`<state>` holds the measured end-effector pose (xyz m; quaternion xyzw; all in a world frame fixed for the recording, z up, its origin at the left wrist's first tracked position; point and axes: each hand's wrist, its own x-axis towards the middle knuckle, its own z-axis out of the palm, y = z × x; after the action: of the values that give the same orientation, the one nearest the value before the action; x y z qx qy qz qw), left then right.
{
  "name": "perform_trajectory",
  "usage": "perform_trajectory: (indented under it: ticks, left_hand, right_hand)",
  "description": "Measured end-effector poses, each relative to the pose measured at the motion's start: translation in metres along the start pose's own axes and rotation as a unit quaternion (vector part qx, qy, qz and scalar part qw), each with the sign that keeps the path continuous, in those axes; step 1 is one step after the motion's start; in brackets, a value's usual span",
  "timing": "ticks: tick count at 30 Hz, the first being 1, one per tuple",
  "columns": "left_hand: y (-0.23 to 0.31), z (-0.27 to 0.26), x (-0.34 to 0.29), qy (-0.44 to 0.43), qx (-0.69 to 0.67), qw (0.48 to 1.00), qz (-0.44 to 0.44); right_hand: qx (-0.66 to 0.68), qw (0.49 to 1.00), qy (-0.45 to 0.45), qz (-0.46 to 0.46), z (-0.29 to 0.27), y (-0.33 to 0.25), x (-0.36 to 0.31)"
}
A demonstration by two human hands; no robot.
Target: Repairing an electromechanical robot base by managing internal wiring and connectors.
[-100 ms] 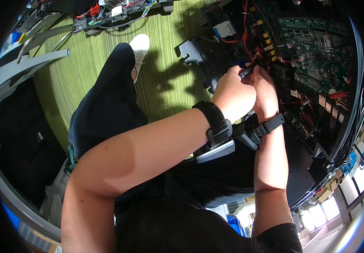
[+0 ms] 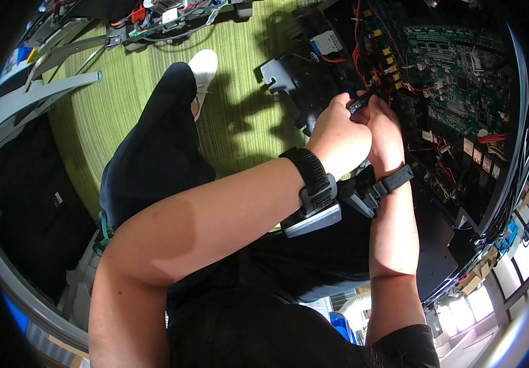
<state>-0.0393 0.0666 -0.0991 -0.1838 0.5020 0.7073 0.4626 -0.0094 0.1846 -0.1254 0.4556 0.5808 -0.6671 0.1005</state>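
A small black part [image 2: 357, 105] sits between the fingertips of both hands, in front of the dark frame of an open machine. My left hand [image 2: 342, 136] pinches it from the left, the back of the hand turned up. Close against it, my right hand [image 2: 385, 129] has its fingers closed at the part's right end. Much of the part is hidden by the fingers, and its exact kind cannot be made out. Just beyond the hands are yellow connectors [image 2: 389, 61] and red wires [image 2: 357, 52]. Both wrists wear black straps.
A large green circuit board [image 2: 454, 80] lies at the right inside the machine, with bundled cables along its outer edge. A metal bracket [image 2: 277, 76] sticks out over the green carpet [image 2: 240, 141]. More wired machinery [image 2: 169, 18] stands at the far left, above a grey leg [image 2: 50, 92].
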Motion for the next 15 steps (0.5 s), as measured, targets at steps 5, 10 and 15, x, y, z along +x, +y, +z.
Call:
perform_trajectory:
  ticks: [5,10,15]
  left_hand:
    - [0.0024,0.0020,-0.0004,-0.016,-0.013,0.999,-0.028]
    - [0.0042,0.0002,0.0015,-0.027,0.024,0.998,-0.048]
    - [0.0021,-0.0008,0.0016,-0.031,0.017,0.999,-0.037]
  right_hand:
    - [-0.006,1.000,0.018,0.021,-0.0008,-0.0027,-0.0017]
    - [-0.004,1.000,-0.002,0.009,-0.0036,0.0034,0.0010]
    - [0.008,1.000,0.003,0.008,-0.0012,0.0039,0.0008]
